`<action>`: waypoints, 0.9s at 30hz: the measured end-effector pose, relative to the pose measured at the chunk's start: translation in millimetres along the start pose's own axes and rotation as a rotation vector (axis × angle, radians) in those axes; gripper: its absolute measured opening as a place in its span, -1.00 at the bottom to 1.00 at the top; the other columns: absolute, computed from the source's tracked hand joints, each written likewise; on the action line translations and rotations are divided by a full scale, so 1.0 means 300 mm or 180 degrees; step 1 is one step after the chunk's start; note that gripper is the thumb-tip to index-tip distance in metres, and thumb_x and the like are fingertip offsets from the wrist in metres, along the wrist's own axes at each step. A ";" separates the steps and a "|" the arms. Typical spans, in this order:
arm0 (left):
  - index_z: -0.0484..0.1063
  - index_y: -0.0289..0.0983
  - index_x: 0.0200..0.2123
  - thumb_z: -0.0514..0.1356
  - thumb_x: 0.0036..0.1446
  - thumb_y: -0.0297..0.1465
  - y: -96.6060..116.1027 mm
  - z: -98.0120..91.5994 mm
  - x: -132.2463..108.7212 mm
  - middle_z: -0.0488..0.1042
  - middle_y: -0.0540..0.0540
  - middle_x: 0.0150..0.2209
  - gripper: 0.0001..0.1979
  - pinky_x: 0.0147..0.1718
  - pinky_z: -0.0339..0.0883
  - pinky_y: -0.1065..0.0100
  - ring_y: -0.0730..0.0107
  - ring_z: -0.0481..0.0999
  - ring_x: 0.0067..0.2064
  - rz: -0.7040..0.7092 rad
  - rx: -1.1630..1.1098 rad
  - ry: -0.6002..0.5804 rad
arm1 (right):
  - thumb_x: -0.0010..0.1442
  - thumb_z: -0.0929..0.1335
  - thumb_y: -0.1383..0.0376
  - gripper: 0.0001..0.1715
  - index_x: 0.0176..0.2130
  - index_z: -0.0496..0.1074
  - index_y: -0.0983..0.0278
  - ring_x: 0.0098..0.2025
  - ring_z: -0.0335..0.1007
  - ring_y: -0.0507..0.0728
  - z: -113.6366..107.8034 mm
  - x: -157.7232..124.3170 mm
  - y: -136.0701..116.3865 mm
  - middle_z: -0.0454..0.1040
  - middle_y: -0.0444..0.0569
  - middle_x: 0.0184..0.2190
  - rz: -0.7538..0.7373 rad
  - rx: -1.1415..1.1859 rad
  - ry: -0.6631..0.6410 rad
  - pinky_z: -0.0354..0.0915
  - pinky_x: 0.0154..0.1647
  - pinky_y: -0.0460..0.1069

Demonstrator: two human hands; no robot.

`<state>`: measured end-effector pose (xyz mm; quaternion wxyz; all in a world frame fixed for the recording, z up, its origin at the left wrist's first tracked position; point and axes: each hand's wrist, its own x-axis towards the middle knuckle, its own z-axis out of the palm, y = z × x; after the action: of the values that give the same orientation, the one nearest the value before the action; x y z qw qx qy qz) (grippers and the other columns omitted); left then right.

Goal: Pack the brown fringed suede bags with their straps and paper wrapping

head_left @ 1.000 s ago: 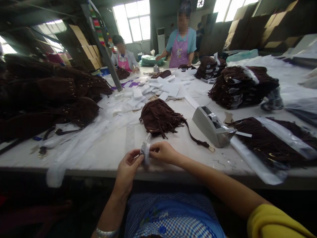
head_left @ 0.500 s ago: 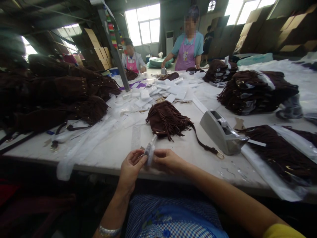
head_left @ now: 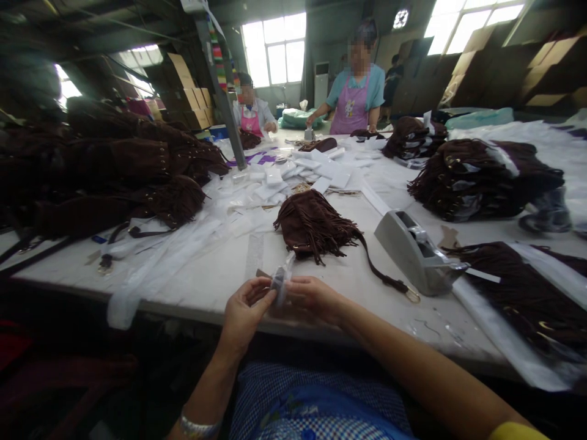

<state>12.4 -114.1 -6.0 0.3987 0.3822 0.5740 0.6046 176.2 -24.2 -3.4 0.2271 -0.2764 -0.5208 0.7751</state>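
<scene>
Well, at the left, one large pile (head_left: 105,165) of brown bags is lying on the table (head_left: 220,284); its bags I cannot count. One pole (head_left: 232,122) is standing beside it, and beyond the pole one co-worker (head_left: 250,122) in a pink apron is facing the table. Near the front edge, the left hand (head_left: 247,308) is pinching one wrapped piece (head_left: 279,280) between thumb and fingers. This piece is dark inside clear film; its long axis is running away from the person, and its upper end is pointing toward the fringed bag (head_left: 309,223), a little to the right. The right hand (head_left: 316,296) is touching its right side with the fingertips; whether the thumb is also pinching, I cannot tell. Just beyond the hands, that single bag is lying with its fringe pointing right, and one strap (head_left: 373,263) is trailing from it toward one clasp (head_left: 413,296). Farther back, a second co-worker (head_left: 353,107) is wearing a purple apron. One dispenser (head_left: 408,256) is resting right of the bag. Lastly, two stacks (head_left: 477,180) of similar bags are standing behind it, and one heap (head_left: 518,293) with film is lying at front right.
</scene>
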 end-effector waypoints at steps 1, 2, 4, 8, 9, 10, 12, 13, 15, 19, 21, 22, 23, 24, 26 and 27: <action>0.51 -0.30 -0.17 0.43 -0.04 -0.29 0.000 0.002 -0.002 0.59 -0.18 -0.15 -0.63 -0.01 0.44 0.24 0.15 0.58 -0.06 0.0042 0.0066 -0.0009 | 0.00 0.51 -0.04 -0.47 -0.23 0.59 0.34 -0.45 0.34 0.03 0.008 0.000 0.005 0.52 -0.05 -0.45 0.0058 0.0138 0.0036 0.21 -0.40 -0.08; 0.51 -0.30 -0.17 0.42 -0.02 -0.29 0.001 0.005 -0.005 0.59 -0.17 -0.15 -0.65 0.01 0.43 0.24 0.16 0.58 -0.06 0.0087 0.0131 -0.0014 | -0.03 0.52 -0.04 -0.46 -0.23 0.59 0.35 -0.47 0.31 0.01 0.017 0.001 0.011 0.51 -0.07 -0.46 0.0111 0.0258 0.0079 0.18 -0.42 -0.09; 0.49 -0.30 -0.18 0.40 0.01 -0.28 0.003 0.011 -0.014 0.58 -0.16 -0.15 -0.67 0.02 0.42 0.24 0.17 0.58 -0.05 0.0164 0.0221 0.0003 | -0.07 0.55 -0.03 -0.46 -0.27 0.59 0.36 -0.50 0.27 -0.01 0.033 0.005 0.021 0.48 -0.09 -0.50 0.0101 0.0326 0.0237 0.15 -0.45 -0.09; 0.37 -0.24 -0.10 0.41 0.00 -0.26 -0.011 0.023 -0.032 0.56 -0.13 -0.12 -0.57 -0.07 0.44 0.27 0.20 0.60 -0.09 0.0084 0.0105 0.0290 | -0.09 0.56 -0.02 -0.49 -0.29 0.60 0.32 -0.43 0.37 0.07 0.039 0.008 0.030 0.50 -0.07 -0.47 0.0084 0.0368 0.0331 0.23 -0.39 -0.05; 0.33 -0.23 -0.07 0.42 -0.02 -0.26 -0.018 0.026 -0.034 0.56 -0.13 -0.14 -0.51 -0.08 0.44 0.28 0.22 0.60 -0.10 -0.0008 -0.0004 0.0380 | -0.09 0.56 -0.02 -0.50 -0.29 0.60 0.31 -0.40 0.40 0.10 0.035 0.007 0.030 0.51 -0.07 -0.46 0.0076 0.0396 0.0302 0.26 -0.35 -0.03; 0.30 -0.22 -0.06 0.45 -0.05 -0.26 -0.025 0.029 -0.036 0.56 -0.12 -0.14 -0.46 -0.07 0.43 0.28 0.23 0.60 -0.11 -0.0107 -0.0138 0.0462 | -0.08 0.56 -0.01 -0.51 -0.28 0.60 0.30 -0.37 0.42 0.12 0.031 0.006 0.030 0.52 -0.06 -0.45 0.0055 0.0424 0.0253 0.29 -0.31 -0.02; 0.26 -0.23 -0.01 0.47 -0.10 -0.29 -0.034 0.034 -0.036 0.55 -0.14 -0.12 -0.37 -0.04 0.41 0.28 0.24 0.58 -0.08 -0.0284 -0.0407 0.0534 | -0.06 0.56 0.01 -0.53 -0.27 0.61 0.30 -0.33 0.45 0.13 0.021 0.004 0.032 0.54 -0.06 -0.42 0.0002 0.0487 0.0124 0.32 -0.22 0.01; 0.25 -0.23 0.05 0.47 -0.10 -0.30 -0.035 0.037 -0.035 0.54 -0.15 -0.09 -0.33 -0.02 0.39 0.28 0.25 0.57 -0.06 -0.0339 -0.0502 0.0507 | -0.05 0.56 0.03 -0.54 -0.25 0.61 0.31 -0.32 0.46 0.13 0.017 0.003 0.033 0.55 -0.05 -0.40 -0.0006 0.0520 0.0064 0.32 -0.18 0.02; 0.23 -0.24 0.13 0.45 -0.06 -0.30 -0.029 0.042 -0.034 0.54 -0.17 -0.04 -0.28 0.02 0.37 0.26 0.25 0.55 -0.02 -0.0363 -0.0585 0.0346 | -0.04 0.56 0.05 -0.54 -0.23 0.60 0.31 -0.31 0.46 0.11 0.011 0.004 0.037 0.56 -0.04 -0.37 -0.0002 0.0555 -0.0004 0.33 -0.14 0.02; 0.44 -0.34 -0.03 0.41 -0.01 -0.25 -0.004 0.043 -0.033 0.57 -0.22 -0.07 -0.50 0.08 0.32 0.20 0.14 0.53 0.02 -0.0228 -0.0468 -0.0086 | -0.02 0.56 0.05 -0.52 -0.22 0.60 0.35 -0.29 0.47 0.11 0.004 0.003 0.041 0.57 -0.03 -0.36 0.0089 0.0536 -0.0003 0.33 -0.17 -0.02; 0.50 -0.34 -0.08 0.41 -0.01 -0.24 0.004 0.038 -0.034 0.58 -0.22 -0.09 -0.55 0.07 0.33 0.19 0.10 0.52 0.03 -0.0212 -0.0410 -0.0161 | 0.00 0.55 0.04 -0.50 -0.19 0.59 0.36 -0.27 0.48 0.12 -0.002 -0.003 0.036 0.58 0.00 -0.33 0.0185 0.0662 -0.0056 0.36 -0.17 -0.01; 0.50 -0.34 -0.08 0.41 -0.01 -0.24 0.006 0.034 -0.034 0.58 -0.21 -0.09 -0.55 0.06 0.33 0.20 0.10 0.52 0.02 -0.0212 -0.0391 -0.0173 | 0.04 0.53 0.02 -0.48 -0.16 0.58 0.37 -0.26 0.49 0.13 -0.006 -0.008 0.032 0.58 0.03 -0.31 0.0250 0.0804 -0.0091 0.37 -0.16 0.00; 0.50 -0.33 -0.07 0.41 -0.01 -0.24 0.006 0.029 -0.034 0.58 -0.20 -0.08 -0.55 0.05 0.33 0.21 0.11 0.52 0.01 -0.0208 -0.0371 -0.0186 | 0.09 0.49 -0.01 -0.46 -0.14 0.58 0.39 -0.25 0.49 0.14 -0.010 -0.013 0.028 0.58 0.06 -0.29 0.0323 0.0985 -0.0120 0.39 -0.15 0.01; 0.50 -0.32 -0.07 0.40 0.01 -0.24 0.005 0.023 -0.033 0.58 -0.20 -0.08 -0.56 0.04 0.34 0.23 0.13 0.52 0.01 -0.0199 -0.0349 -0.0200 | 0.13 0.46 -0.03 -0.44 -0.13 0.57 0.40 -0.23 0.50 0.15 -0.014 -0.018 0.024 0.58 0.10 -0.26 0.0387 0.1181 -0.0133 0.40 -0.14 0.01; 0.50 -0.31 -0.07 0.39 0.04 -0.25 0.003 0.012 -0.031 0.58 -0.18 -0.07 -0.59 0.03 0.33 0.27 0.17 0.52 0.00 -0.0180 -0.0318 -0.0233 | 0.16 0.45 0.03 -0.49 -0.13 0.57 0.41 -0.20 0.50 0.13 -0.021 -0.027 0.021 0.58 0.12 -0.21 0.0444 0.1451 -0.0127 0.41 -0.12 -0.02; 0.49 -0.30 -0.07 0.38 0.06 -0.25 0.002 0.008 -0.030 0.58 -0.17 -0.08 -0.61 0.02 0.33 0.30 0.19 0.51 0.00 -0.0169 -0.0311 -0.0266 | 0.12 0.48 0.11 -0.55 -0.12 0.57 0.41 -0.20 0.50 0.11 -0.022 -0.030 0.023 0.58 0.11 -0.19 0.0439 0.1487 -0.0140 0.40 -0.11 -0.05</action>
<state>18.1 -121.4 -5.2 0.4563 0.3718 0.5366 0.6047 186.7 -27.8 -10.1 0.2200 -0.2343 -0.3122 0.8940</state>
